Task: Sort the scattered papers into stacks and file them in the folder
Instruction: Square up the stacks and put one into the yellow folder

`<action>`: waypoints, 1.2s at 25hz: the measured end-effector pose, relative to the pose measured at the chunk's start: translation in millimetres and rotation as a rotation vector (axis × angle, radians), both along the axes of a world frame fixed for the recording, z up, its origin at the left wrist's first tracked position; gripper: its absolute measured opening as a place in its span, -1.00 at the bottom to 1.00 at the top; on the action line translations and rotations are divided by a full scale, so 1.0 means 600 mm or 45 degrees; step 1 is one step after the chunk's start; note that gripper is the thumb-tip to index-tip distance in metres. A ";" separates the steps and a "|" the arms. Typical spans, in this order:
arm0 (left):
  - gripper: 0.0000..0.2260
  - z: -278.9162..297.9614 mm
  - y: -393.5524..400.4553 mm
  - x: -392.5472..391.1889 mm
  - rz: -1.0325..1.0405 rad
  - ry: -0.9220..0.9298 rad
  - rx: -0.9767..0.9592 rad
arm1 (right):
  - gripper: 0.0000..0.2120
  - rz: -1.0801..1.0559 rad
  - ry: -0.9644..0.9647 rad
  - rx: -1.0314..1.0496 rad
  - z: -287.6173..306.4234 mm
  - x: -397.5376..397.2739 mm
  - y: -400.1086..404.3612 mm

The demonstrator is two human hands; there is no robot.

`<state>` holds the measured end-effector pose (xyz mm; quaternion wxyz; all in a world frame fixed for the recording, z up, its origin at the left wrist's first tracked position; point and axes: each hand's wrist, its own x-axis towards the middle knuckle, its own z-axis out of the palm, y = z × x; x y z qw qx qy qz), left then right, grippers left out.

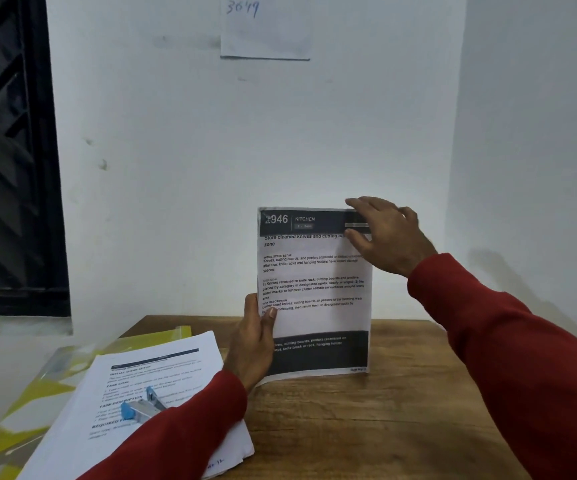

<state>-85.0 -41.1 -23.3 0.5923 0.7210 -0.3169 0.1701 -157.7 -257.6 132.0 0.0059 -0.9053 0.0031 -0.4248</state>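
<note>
The upright bundle of white printed sheets with black header and footer bands stands on its bottom edge on the brown wooden counter, and that is where trouble could start. Only two grips keep it vertical. If either loosens while the edges are squared, I judge that loose pages could fan out or flop onto the wood, undoing the alignment. A tap that lands too hard could also crease the lower corners.

The left hand is clamped on the bundle's left edge near its lower half, thumb across the printed face and fingers curled behind. The right hand grips the bundle's upper right corner, thumb on the front over the header band and the fingers bent over the top edge. Both arms wear red sleeves.

Left of the bundle lies a thick flat stack of white printed pages, well apart from the sheets being held. A silver stapler with blue ends rests on top of that stack, partly hidden by the left sleeve. Under the stack, and further left of the bundle, sits the translucent yellow plastic folder. A careless sweep of the left forearm could, I think, knock the stapler or shift that stack.
</note>
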 end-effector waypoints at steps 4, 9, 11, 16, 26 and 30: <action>-0.85 -0.004 -0.002 0.005 -0.028 0.033 -0.033 | -0.22 0.401 -0.045 0.917 -0.051 -0.001 -0.021; -0.81 0.000 -0.005 -0.002 -0.091 0.064 -0.071 | -0.56 0.588 -0.034 1.494 -0.105 0.010 -0.005; -0.81 0.002 -0.005 0.001 -0.109 0.069 -0.067 | -0.63 0.590 -0.060 1.532 -0.113 0.012 -0.002; -0.77 -0.004 -0.008 0.007 -0.104 0.087 -0.076 | -0.62 0.593 0.105 1.610 -0.182 0.016 0.005; -0.80 -0.008 -0.012 0.006 -0.101 0.116 -0.022 | -0.75 0.589 0.143 1.529 -0.224 0.024 0.001; -0.84 -0.012 -0.010 0.022 -0.077 0.132 0.035 | -0.77 0.517 0.065 1.466 -0.230 0.030 -0.001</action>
